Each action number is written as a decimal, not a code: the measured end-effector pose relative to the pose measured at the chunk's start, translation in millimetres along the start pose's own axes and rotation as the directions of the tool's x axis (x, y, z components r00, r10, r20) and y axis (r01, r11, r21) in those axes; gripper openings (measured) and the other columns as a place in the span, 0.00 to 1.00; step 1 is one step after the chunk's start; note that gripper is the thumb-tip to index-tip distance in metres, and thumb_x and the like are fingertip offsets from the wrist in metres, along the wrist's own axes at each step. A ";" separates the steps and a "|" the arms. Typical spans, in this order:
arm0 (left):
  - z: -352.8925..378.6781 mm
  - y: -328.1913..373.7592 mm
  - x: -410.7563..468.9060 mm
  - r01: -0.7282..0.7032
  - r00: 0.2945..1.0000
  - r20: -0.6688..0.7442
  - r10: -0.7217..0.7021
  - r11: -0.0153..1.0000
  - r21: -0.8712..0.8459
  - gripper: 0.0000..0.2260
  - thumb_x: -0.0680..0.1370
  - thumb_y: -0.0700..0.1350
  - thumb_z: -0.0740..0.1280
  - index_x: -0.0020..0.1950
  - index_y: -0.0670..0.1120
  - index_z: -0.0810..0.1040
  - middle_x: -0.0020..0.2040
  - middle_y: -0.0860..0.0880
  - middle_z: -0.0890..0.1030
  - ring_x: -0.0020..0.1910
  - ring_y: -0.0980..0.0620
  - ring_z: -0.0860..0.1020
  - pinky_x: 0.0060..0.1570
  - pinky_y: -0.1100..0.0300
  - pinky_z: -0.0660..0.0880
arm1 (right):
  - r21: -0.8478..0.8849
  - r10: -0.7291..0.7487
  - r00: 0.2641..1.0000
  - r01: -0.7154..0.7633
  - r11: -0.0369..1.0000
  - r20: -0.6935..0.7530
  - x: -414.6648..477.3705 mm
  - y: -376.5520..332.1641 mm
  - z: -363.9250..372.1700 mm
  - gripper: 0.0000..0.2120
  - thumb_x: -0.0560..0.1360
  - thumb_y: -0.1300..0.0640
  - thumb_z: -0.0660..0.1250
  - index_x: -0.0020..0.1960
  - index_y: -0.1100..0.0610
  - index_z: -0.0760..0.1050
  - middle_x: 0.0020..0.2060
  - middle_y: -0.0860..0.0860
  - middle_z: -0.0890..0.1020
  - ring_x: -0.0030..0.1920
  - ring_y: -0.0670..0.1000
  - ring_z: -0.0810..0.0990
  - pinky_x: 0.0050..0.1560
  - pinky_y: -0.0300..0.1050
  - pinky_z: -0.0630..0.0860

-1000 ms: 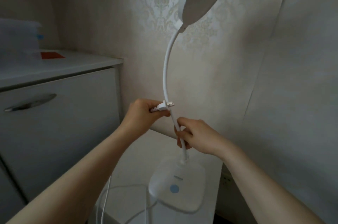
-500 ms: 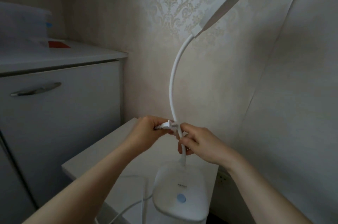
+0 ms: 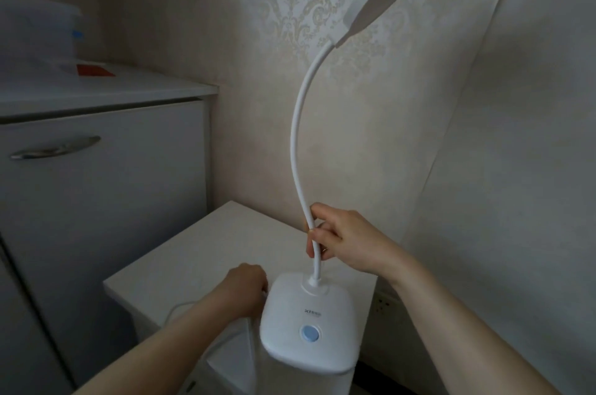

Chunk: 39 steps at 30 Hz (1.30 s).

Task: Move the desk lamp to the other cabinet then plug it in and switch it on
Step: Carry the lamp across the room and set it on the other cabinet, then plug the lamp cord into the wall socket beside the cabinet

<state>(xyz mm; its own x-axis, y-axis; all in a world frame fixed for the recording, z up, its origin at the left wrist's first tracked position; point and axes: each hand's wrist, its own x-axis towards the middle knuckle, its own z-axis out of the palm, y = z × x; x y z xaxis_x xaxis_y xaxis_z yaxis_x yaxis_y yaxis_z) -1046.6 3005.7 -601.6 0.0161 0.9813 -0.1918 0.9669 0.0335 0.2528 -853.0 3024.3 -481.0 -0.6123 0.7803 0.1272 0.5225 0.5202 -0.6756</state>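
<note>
The desk lamp (image 3: 308,327) is being stood on the low cabinet (image 3: 193,252). Its neck (image 3: 298,149) is being pinched in the right hand (image 3: 346,241) grip; the left hand (image 3: 246,285) is being curled shut beside the lamp's base, contents hidden.

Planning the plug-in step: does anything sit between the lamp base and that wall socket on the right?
Nothing visible does. The wall socket is low on the wall, just right of the low cabinet, past the lamp base. The right hand grips the lamp neck above.
</note>
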 end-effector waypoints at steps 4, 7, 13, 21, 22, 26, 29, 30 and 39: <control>-6.6 -16.0 11.4 0.084 0.989 -0.123 -0.077 0.995 0.049 0.12 0.74 0.47 0.64 0.51 0.40 0.78 0.53 0.39 0.81 0.53 0.41 0.79 0.48 0.57 0.74 | 0.007 -0.011 1.000 0.011 1.000 0.004 3.0 0.6 9.1 0.06 0.78 0.58 0.60 0.44 0.49 0.71 0.37 0.53 0.85 0.40 0.49 0.85 0.49 0.52 0.83; -19.7 -30.5 19.2 0.140 0.960 -0.258 -0.111 0.985 0.097 0.10 0.77 0.43 0.60 0.55 0.40 0.75 0.56 0.40 0.80 0.54 0.41 0.78 0.50 0.54 0.74 | -0.006 -0.027 1.000 0.027 1.000 -0.012 7.4 -0.4 15.3 0.05 0.77 0.58 0.60 0.44 0.50 0.71 0.37 0.53 0.85 0.40 0.49 0.85 0.50 0.54 0.82; -63.5 -44.3 30.4 0.088 0.833 -0.552 0.023 0.981 0.174 0.04 0.77 0.35 0.62 0.50 0.39 0.74 0.46 0.39 0.83 0.45 0.40 0.80 0.41 0.51 0.75 | -0.027 -0.034 0.999 0.033 0.999 -0.036 19.4 7.4 36.9 0.03 0.77 0.58 0.60 0.45 0.53 0.71 0.39 0.53 0.86 0.41 0.50 0.85 0.51 0.56 0.81; -77.9 -50.5 34.7 0.001 0.791 -0.604 0.098 0.987 0.162 0.03 0.75 0.35 0.63 0.48 0.41 0.73 0.47 0.40 0.81 0.45 0.41 0.77 0.40 0.54 0.68 | -0.047 -0.016 0.998 0.012 0.999 -0.069 38.8 22.6 63.5 0.05 0.75 0.55 0.59 0.43 0.45 0.69 0.36 0.44 0.84 0.41 0.45 0.83 0.49 0.52 0.81; -76.9 -51.9 34.9 -0.003 0.783 -0.613 0.104 0.987 0.163 0.03 0.75 0.34 0.63 0.47 0.41 0.73 0.46 0.40 0.81 0.45 0.41 0.77 0.40 0.55 0.66 | -0.050 -0.012 0.998 0.009 0.999 -0.067 41.0 22.5 65.3 0.05 0.75 0.55 0.59 0.43 0.45 0.69 0.35 0.44 0.83 0.41 0.46 0.83 0.48 0.51 0.81; -74.4 -53.8 38.7 -0.048 0.751 -0.649 0.124 0.990 0.133 0.02 0.75 0.34 0.63 0.47 0.39 0.74 0.44 0.38 0.81 0.42 0.39 0.77 0.41 0.51 0.70 | -0.099 -0.036 0.995 0.027 0.995 -0.094 47.2 19.6 69.9 0.06 0.76 0.56 0.59 0.43 0.46 0.68 0.38 0.47 0.84 0.40 0.46 0.82 0.41 0.39 0.76; -72.5 -53.3 44.6 -0.086 0.745 -0.655 0.126 0.992 0.093 0.02 0.75 0.36 0.65 0.47 0.38 0.75 0.44 0.38 0.81 0.42 0.39 0.78 0.40 0.51 0.71 | -0.134 -0.063 0.993 0.050 0.990 -0.101 48.5 17.6 73.8 0.04 0.77 0.57 0.59 0.44 0.49 0.70 0.40 0.49 0.84 0.38 0.44 0.80 0.36 0.29 0.69; -71.6 -53.1 46.3 -0.088 0.749 -0.651 0.120 0.993 0.082 0.03 0.75 0.36 0.65 0.48 0.38 0.75 0.45 0.38 0.81 0.43 0.39 0.78 0.41 0.51 0.71 | -0.131 -0.067 0.992 0.053 0.990 -0.102 48.0 16.7 75.5 0.04 0.77 0.57 0.59 0.45 0.51 0.71 0.40 0.50 0.84 0.37 0.43 0.79 0.36 0.29 0.69; -82.7 -45.4 47.6 -0.141 0.799 -0.601 0.018 0.977 -0.157 0.09 0.77 0.44 0.66 0.52 0.41 0.82 0.50 0.41 0.83 0.51 0.41 0.80 0.49 0.51 0.77 | -0.022 0.050 0.998 -0.049 0.999 0.045 45.9 21.7 69.0 0.10 0.76 0.59 0.61 0.53 0.48 0.76 0.49 0.51 0.85 0.47 0.47 0.82 0.47 0.41 0.77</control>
<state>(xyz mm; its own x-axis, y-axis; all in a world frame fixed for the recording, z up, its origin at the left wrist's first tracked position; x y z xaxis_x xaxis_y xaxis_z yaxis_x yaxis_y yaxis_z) -1110.8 3066.6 -543.8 -0.1225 0.8986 0.4214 0.9028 -0.0754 0.4234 -910.6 3047.4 -539.9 -0.6115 0.7889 0.0605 0.5647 0.4887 -0.6651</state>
